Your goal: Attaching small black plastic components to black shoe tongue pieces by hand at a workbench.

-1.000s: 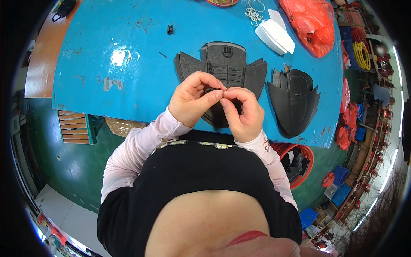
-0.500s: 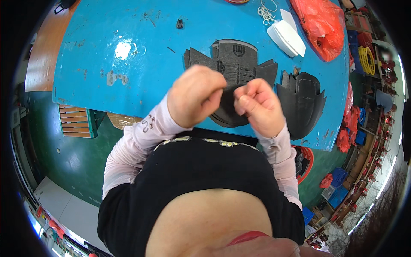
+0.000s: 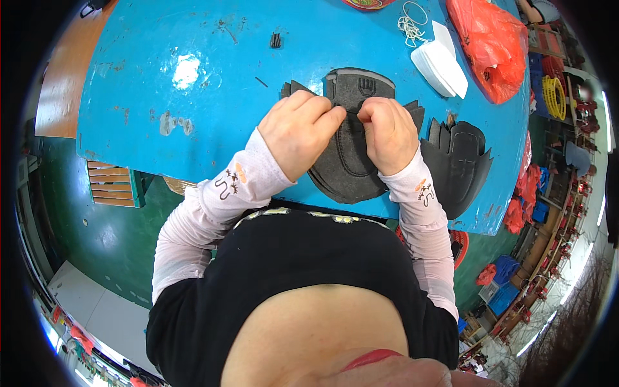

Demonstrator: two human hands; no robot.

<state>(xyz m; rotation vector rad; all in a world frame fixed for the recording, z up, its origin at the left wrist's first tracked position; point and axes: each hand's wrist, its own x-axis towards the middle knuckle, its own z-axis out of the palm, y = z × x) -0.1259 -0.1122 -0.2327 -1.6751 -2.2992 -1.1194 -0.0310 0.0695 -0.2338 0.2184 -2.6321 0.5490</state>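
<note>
Blue table (image 3: 142,90): dark stacks (image 3: 348,171), white stack (image 3: 438,69), cord (image 3: 409,27), red bag (image 3: 493,51).

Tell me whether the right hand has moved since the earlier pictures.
Yes: the right hand has moved farther forward over the blue table, nearer the white stack lying on it.

A glossy blue counter (image 3: 142,84) with scuffed, chipped patches spans the room's middle, a bright patch of light reflected on its left part. Against its left side is a brown wooden tabletop (image 3: 68,97). Below, the green floor (image 3: 90,258) has a sheen and pale spots; a slatted wooden crate (image 3: 111,182) with a green end stands on it near the counter's edge, and pale grey panels (image 3: 109,322) lie lower left. Along the right, crowded shelving (image 3: 548,232) curves past blue plastic bins (image 3: 503,298), beside a pale surface lined with lit tube lights (image 3: 583,274).
</note>
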